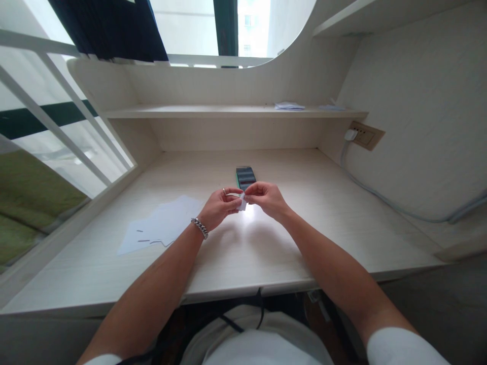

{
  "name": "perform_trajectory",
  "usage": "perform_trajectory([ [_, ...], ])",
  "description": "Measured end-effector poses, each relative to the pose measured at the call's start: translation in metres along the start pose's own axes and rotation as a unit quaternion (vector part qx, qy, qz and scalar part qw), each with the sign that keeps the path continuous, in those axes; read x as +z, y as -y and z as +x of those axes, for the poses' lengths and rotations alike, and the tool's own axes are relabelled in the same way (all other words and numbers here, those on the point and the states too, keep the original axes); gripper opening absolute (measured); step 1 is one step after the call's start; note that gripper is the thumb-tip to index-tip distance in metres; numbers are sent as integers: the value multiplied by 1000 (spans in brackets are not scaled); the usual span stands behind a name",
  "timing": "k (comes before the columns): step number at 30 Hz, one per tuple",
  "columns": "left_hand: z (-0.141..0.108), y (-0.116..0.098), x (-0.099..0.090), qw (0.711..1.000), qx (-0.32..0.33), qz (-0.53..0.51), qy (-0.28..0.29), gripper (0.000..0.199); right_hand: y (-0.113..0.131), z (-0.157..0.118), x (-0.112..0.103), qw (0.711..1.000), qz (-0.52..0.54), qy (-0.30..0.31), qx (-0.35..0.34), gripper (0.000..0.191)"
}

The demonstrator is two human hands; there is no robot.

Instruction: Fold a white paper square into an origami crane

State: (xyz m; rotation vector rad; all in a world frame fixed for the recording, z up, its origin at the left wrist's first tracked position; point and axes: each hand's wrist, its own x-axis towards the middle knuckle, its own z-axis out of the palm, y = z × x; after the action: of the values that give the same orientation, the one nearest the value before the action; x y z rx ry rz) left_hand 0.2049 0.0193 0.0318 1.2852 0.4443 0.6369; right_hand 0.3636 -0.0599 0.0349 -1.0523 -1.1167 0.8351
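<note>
Between my two hands, above the middle of the desk, is a small folded piece of white paper (242, 203). My left hand (222, 207), with a ring and a chain bracelet (200, 228), pinches it from the left. The fingertips of my right hand (266, 198) close on its upper right edge. Just behind the hands a dark phone (245, 176) with a green edge lies on the desk, its near end partly hidden. White paper sheets (167, 223) with a few dark strips or marks on them lie to the left, partly behind my left forearm.
The pale desk (243, 268) has a raised shelf (198, 112) at the back, with folded papers (289, 106) on it. On the right wall a plug sits in a socket (367, 135), and its grey cable (395, 208) runs down along the wall. White rails (68, 111) stand at the left.
</note>
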Motion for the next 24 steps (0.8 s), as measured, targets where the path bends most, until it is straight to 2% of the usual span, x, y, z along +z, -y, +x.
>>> perform_trajectory([
  [6, 1, 1, -1, 1000, -9, 6, 7, 43, -2, 0, -2, 1000, -24, -1, -3, 31],
  [16, 2, 4, 0, 999, 24, 23, -9, 44, -1, 1, 2, 999, -5, -32, 12, 27],
  [21, 2, 3, 4, 995, 72, 63, -34, 44, -1, 0, 4, 998, 25, -50, 33, 25],
  [24, 1, 3, 7, 987, 117, 84, -66, 42, 0, 0, 4, 997, 47, -38, 43, 30],
])
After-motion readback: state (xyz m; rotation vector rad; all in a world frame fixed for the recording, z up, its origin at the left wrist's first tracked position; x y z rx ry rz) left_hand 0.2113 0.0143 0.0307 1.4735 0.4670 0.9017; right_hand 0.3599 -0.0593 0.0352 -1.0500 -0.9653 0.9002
